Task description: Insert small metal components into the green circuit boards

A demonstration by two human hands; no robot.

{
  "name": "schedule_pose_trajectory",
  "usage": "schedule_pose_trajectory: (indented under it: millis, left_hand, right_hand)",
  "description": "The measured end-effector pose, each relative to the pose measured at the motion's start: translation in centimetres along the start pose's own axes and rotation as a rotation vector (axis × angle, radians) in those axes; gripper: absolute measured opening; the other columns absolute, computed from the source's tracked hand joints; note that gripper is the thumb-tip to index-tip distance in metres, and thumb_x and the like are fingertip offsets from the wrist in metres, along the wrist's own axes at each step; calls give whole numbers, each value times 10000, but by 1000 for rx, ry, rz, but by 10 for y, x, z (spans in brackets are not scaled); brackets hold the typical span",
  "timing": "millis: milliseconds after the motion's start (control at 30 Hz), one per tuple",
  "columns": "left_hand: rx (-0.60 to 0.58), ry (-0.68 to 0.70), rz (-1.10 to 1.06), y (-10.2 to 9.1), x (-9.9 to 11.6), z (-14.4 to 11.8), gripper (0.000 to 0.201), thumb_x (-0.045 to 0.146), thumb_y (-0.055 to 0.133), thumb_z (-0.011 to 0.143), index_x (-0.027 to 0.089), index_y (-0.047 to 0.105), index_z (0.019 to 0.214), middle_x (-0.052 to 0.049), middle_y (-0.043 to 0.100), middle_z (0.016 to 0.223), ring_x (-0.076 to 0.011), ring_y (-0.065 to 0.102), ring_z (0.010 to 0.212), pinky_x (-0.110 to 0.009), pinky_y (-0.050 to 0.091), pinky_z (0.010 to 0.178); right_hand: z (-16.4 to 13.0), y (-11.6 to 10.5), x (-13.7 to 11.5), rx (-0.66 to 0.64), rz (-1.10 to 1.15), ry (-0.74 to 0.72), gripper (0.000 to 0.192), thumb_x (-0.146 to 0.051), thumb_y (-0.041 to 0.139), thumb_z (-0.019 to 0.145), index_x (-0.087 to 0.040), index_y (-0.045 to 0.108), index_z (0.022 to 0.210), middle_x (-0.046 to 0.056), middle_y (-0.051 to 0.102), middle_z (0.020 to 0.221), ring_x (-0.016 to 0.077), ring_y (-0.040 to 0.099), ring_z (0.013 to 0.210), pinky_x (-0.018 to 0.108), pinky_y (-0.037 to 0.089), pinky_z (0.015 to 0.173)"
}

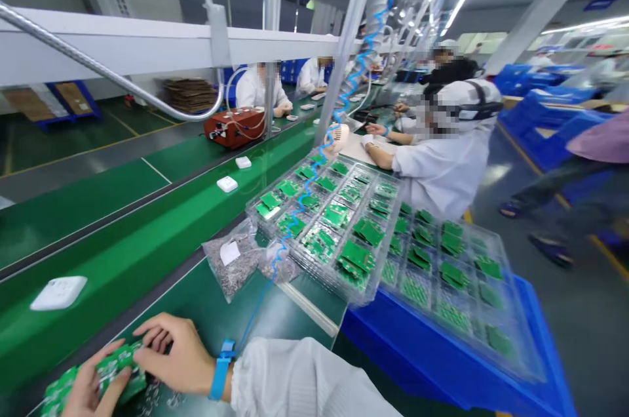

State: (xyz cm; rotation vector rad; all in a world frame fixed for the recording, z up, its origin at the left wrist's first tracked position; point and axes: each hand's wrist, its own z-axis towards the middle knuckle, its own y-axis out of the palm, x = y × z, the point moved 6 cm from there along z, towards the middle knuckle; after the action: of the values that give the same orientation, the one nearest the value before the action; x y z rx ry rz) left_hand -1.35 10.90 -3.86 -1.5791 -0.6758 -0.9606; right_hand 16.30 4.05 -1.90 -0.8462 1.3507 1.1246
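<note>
At the bottom left, my left hand (pixel 95 387) holds a green circuit board (pixel 116 359) between thumb and fingers. My right hand (pixel 179 353), with a blue wrist strap (pixel 223 368) around the wrist, has its fingers closed at the board's right edge. Whether a small part is also pinched there is hidden. More green boards (pixel 59 391) lie left of my left hand. Small metallic parts (pixel 160 398) are scattered on the dark green bench below my right hand.
Clear bags of small parts (pixel 238 266) lie ahead, beside stacked clear trays (pixel 339 220) of green boards. More trays (pixel 442 259) rest on a blue bin (pixel 442 364). White square devices (pixel 59 292) sit on the green conveyor (pixel 147 240). A co-worker (pixel 447 155) sits beyond; a coiled blue cord (pixel 339 109) hangs down.
</note>
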Motion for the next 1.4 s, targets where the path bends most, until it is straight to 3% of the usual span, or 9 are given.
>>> schedule_pose_trajectory:
  millis: [67, 233, 400, 500, 767, 1000, 1167, 1300, 1400]
  left_hand:
    - [-28, -29, -62, 2, 4, -6, 708, 693, 726, 717, 259, 597, 1262, -89, 643, 1381, -391, 558, 1348, -584, 411, 1167]
    - [-31, 8, -97, 9, 15, -20, 707, 659, 744, 732, 270, 566, 1295, -79, 608, 1411, -365, 558, 1345, -495, 499, 1109]
    - [-129, 216, 127, 25, 41, -39, 669, 481, 743, 798, 272, 518, 1392, -109, 548, 1420, -339, 628, 1196, -442, 615, 878]
    - [-144, 311, 209, 28, 55, -50, 627, 304, 664, 874, 294, 455, 1465, -115, 499, 1420, -251, 672, 1003, -404, 611, 825]
    - [-178, 314, 196, 31, 69, -65, 848, 87, 667, 801, 274, 328, 1556, -110, 480, 1451, -276, 479, 1381, -464, 411, 1186]
    - [-60, 249, 200, 25, 67, -66, 846, 47, 587, 796, 269, 334, 1573, -112, 468, 1481, -284, 450, 1400, -480, 402, 1191]
    - [-18, 253, 210, 25, 60, -66, 848, 79, 609, 811, 289, 331, 1585, -100, 498, 1459, -292, 460, 1378, -501, 398, 1186]
    - [-37, 250, 216, 27, 57, -68, 816, 81, 626, 815, 265, 362, 1565, -106, 478, 1493, -286, 434, 1410, -493, 379, 1201]
    - [-24, 245, 240, 24, 59, -69, 673, 169, 659, 877, 261, 440, 1506, -113, 468, 1508, -303, 417, 1423, -524, 355, 1206]
  right_hand:
    - [-2, 1, 0, 17, -14, -9, 318, -255, 767, 766, -225, 764, 1083, -31, 678, 804, 105, 552, 648, 206, 502, 634]
    - [-5, -1, 2, 84, -24, -46, 225, -187, 702, 790, -195, 744, 1011, -24, 657, 794, 109, 557, 644, 218, 482, 626]
    - [-7, -10, -2, 158, -59, -88, 196, -209, 659, 830, -191, 708, 1019, 8, 676, 852, 146, 617, 736, 248, 517, 677]
    - [-11, -13, -5, 187, -32, -86, 239, -251, 637, 867, -189, 678, 1094, 14, 665, 860, 155, 634, 769, 261, 538, 706]
    - [-20, -18, 16, 136, -28, 22, 336, -423, 711, 852, -170, 674, 1071, 70, 715, 915, 198, 698, 826, 314, 587, 739]
    - [-24, -19, 19, -8, -174, -16, 397, -461, 673, 894, -178, 662, 1173, 72, 734, 878, 207, 707, 786, 317, 585, 711]
    - [-28, -16, 17, -105, -379, -70, 347, -482, 633, 913, -186, 718, 1073, 65, 738, 849, 195, 676, 698, 294, 550, 635]
    - [-28, -20, 21, -82, -405, -11, 386, -529, 626, 901, -178, 717, 1032, 66, 738, 817, 196, 671, 658, 286, 537, 593]
    - [-24, -26, 26, -38, -353, 53, 443, -568, 644, 871, -166, 710, 1044, 90, 755, 850, 226, 714, 739, 315, 579, 670]
